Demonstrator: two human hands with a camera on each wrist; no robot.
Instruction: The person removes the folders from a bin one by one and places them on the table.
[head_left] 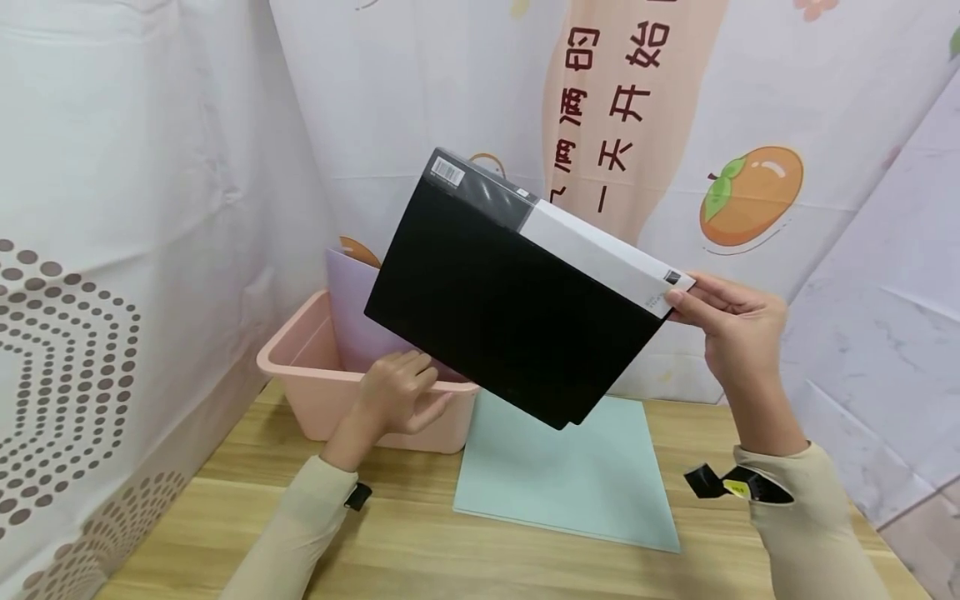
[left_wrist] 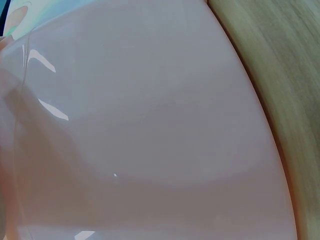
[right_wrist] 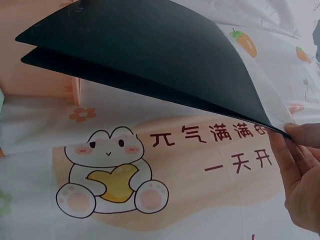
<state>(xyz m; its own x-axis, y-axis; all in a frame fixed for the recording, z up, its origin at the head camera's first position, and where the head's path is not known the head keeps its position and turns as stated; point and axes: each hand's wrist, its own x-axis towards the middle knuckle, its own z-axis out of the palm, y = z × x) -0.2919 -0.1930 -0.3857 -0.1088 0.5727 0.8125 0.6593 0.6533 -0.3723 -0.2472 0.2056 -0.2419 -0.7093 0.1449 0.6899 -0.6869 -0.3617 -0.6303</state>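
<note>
Slanting black folder (head_left: 510, 308), grey-and-white spine (head_left: 562, 236), small barcode sticker (head_left: 448, 172)

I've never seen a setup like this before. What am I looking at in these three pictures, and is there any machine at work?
No robot here: these are a person's bare hands. The large picture comes from a camera worn on the head, looking forward and down. The other two come from cameras on the wrists: the left one sees mostly pink plastic up close, the right one a printed cloth behind the work.

The right hand pinches a black folder by one end of its spine, holding it up in the air. The left hand has its fingers over the rim of a pink bin, in which a flat purple item stands. A flat pale green item lies on the wooden table.
</note>
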